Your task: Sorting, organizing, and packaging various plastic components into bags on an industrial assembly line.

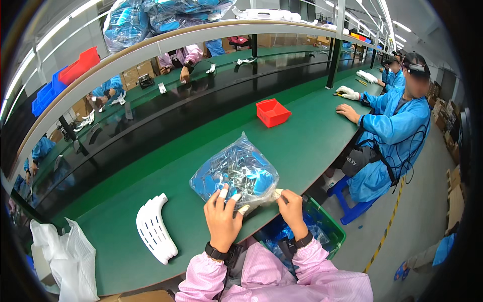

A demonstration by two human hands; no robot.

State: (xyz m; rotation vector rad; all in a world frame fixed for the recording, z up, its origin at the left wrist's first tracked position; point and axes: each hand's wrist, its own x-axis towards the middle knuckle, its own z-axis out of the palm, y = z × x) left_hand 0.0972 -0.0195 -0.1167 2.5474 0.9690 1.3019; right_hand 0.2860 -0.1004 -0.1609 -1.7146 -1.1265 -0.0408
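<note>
A clear plastic bag [236, 168] full of shiny blue and silvery pieces lies on the green bench in front of me. My left hand [222, 221], with pale covers on some fingertips, rests on the bag's near left side, its fingers spread. At the near right corner, my right hand [292, 211] pinches the bag's plastic edge between thumb and forefinger. Left of the bag lies a white curved plastic part [155, 229] with rows of dark slots. Exactly what the pieces in the bag are cannot be made out.
Beyond the bag stands a red bin [272, 112]. Below the bench edge, a green crate [332, 236] holds bagged blue pieces. White wrapping [70, 261] sits at left. A raised shelf [201, 31] runs across the back. A co-worker in blue [390, 136] sits at right.
</note>
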